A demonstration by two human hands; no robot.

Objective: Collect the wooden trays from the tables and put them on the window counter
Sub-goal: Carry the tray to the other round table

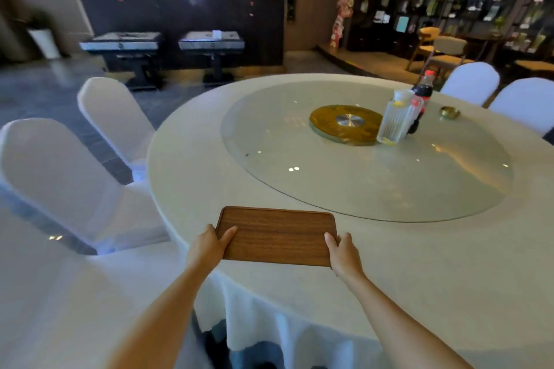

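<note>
A brown rectangular wooden tray (277, 235) lies at the near edge of a round table with a white cloth (419, 263). My left hand (209, 246) grips the tray's left short side, thumb on top. My right hand (343, 255) grips its right short side the same way. Nothing lies on the tray. Whether it is lifted off the cloth I cannot tell. No window counter is in view.
A glass turntable (299, 165) covers the table's middle, carrying a clear water jug (395, 118) and a cola bottle (421, 96). A small brass dish (449, 112) sits far right. White-covered chairs (75, 177) stand left and far right. Two dark consoles (123, 45) line the back wall.
</note>
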